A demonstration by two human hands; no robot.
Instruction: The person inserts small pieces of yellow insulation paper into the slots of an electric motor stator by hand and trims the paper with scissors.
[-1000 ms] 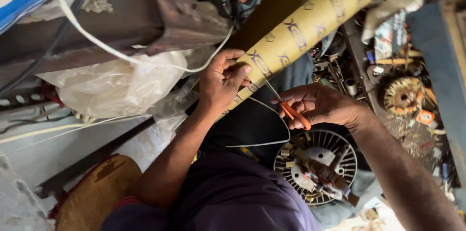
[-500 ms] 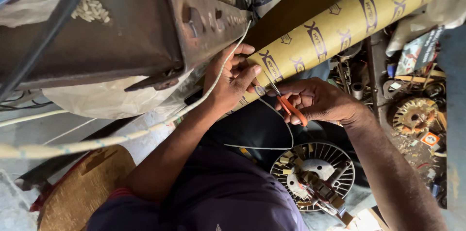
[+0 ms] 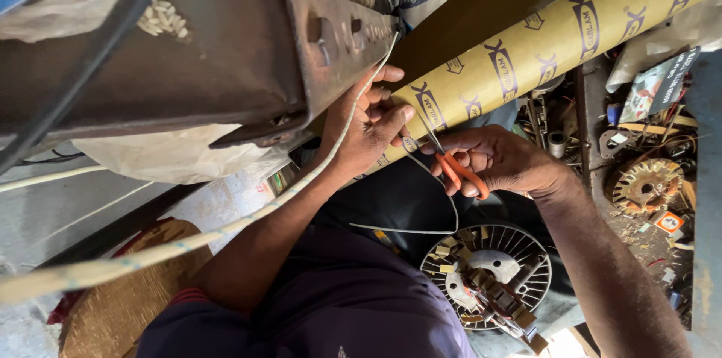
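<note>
A long yellow paper roll with dark printed marks runs diagonally from the middle up to the top right. My left hand pinches the roll's lower end between thumb and fingers. My right hand grips orange-handled scissors, whose blades point up-left at the paper beside my left fingertips. A thin pale strip curls down from between the hands. Below them, on my purple-clad lap, lies a round motor stator with metal fins.
A rusty metal beam with bolt holes crosses the upper left, above a white plastic bag. A pale rope slants across my left forearm. Motor parts, a copper-wound core and small hardware crowd the right side.
The view has shifted, so the beam now fills more of the upper left. Both hands stay at the roll's end, the scissors still at the paper beside my left fingers.
</note>
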